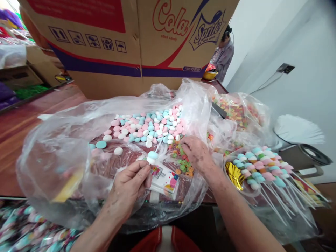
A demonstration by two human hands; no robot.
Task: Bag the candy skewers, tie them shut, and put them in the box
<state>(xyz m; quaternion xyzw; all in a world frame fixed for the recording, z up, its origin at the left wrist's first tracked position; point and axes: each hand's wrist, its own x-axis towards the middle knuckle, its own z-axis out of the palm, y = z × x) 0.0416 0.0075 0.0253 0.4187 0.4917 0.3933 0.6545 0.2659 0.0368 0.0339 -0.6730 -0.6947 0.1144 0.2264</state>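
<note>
Across the wooden table [15, 140], a clear plastic bag [60, 147] is spreading wide, hemmed at the back by a big cardboard box [126, 45] and at the right by a bowl of finished candy skewers [262, 168], leaving little free room. Near the front edge, the left hand [130, 187] is pinching a stick topped with two candies [152, 156], fingers closed on it, over printed wrappers [165, 180]. Just right, the right hand [196, 154] is lying fingers-down on small ring candies [183, 162], below the pastel candy pile [149, 127].
</note>
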